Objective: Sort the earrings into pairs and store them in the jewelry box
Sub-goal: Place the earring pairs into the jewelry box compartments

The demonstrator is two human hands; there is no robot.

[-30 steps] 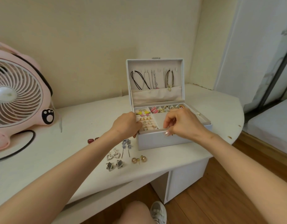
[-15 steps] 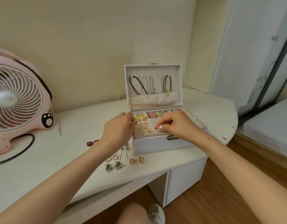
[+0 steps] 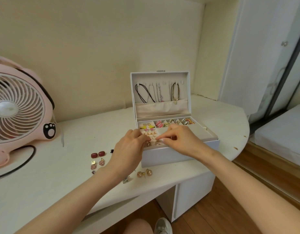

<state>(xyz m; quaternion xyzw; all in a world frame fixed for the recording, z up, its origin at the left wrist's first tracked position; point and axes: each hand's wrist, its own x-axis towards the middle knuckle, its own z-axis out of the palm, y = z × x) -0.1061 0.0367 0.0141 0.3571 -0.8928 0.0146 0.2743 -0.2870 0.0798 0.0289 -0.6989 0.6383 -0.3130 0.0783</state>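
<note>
You are in a home, most likely a bedroom. You sit at a white desk (image 3: 44, 183) set into a cream-walled corner. A pink desk fan (image 3: 19, 108) with a paw print stands on your left. An open jewelry box (image 3: 179, 152) hung with necklaces (image 3: 159, 93) sits before you, loose earrings (image 3: 97, 154) beside it. On your right, what looks like a bed (image 3: 280, 132) lies beside a tall white door (image 3: 257, 56), above wooden floorboards (image 3: 230, 208).
</note>
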